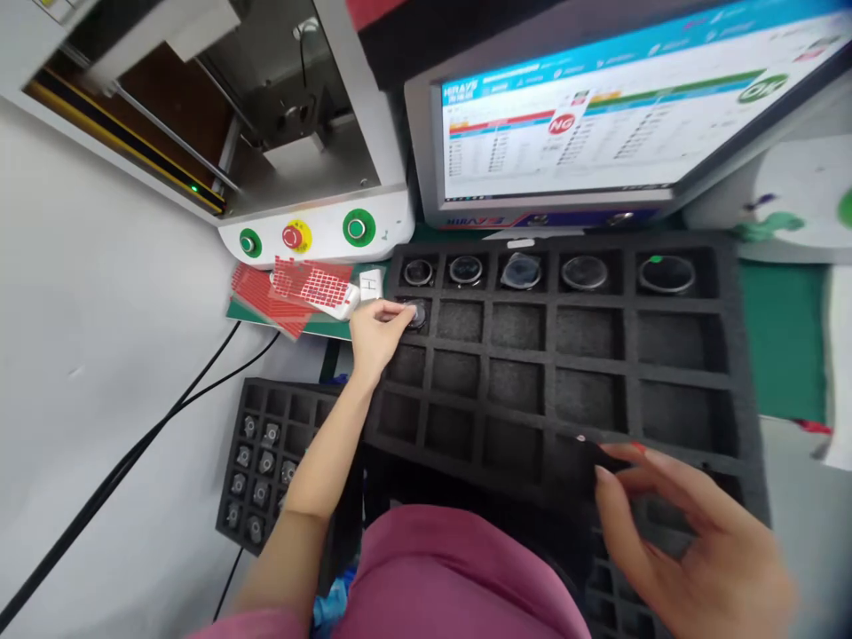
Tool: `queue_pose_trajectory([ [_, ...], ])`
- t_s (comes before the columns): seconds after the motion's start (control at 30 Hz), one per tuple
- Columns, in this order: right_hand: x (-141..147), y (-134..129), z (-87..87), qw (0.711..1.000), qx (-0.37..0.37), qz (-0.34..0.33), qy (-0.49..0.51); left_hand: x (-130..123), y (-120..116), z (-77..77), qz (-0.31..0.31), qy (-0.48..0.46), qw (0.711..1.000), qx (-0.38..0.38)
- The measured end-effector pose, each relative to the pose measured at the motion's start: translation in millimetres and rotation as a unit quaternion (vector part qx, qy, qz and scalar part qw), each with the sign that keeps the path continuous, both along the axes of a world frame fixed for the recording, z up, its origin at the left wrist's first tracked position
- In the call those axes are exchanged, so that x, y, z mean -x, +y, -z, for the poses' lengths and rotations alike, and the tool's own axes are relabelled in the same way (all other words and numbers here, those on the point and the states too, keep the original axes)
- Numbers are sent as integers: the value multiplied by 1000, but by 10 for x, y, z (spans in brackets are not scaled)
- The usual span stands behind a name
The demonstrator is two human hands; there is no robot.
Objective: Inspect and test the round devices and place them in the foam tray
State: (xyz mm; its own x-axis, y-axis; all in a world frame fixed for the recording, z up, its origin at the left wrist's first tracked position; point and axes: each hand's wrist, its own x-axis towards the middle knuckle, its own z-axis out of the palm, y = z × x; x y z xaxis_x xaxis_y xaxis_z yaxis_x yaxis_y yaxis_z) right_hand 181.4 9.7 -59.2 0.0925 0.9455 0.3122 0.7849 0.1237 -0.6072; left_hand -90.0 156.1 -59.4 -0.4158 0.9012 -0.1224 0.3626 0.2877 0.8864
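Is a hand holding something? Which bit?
The left hand has its fingertips at one side of a round piece in the big tray; I can't tell if they grip it, or if the right hand holds anything.

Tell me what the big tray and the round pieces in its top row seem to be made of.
The big tray looks like matte black foam, judging by its thick, dull dividers. The round pieces seem to be smooth glass or clear plastic, going by their glossy faces; their thin, shiny rims could be metal.
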Motion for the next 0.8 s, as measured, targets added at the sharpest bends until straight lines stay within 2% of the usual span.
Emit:
queue_pose_trajectory([
  [0.13,-38,30,35,1000,14,-6,-14,-11,34,100,-25,36,999,-28],
  [0.33,-48,51,58,999,39,-12,6,1,80,163,-44,48,998,-5],
  [0.53,-15,88,52,999,36,-19,-29,1,92,194,-50,81,995,6],
  [0.7,5,102,60,999,17,-25,-18,11,73,219,-45,105,993,3],
  [0.8,5,91,58,999,33,-23,-15,18,60,237,-29,117,993,1],
])
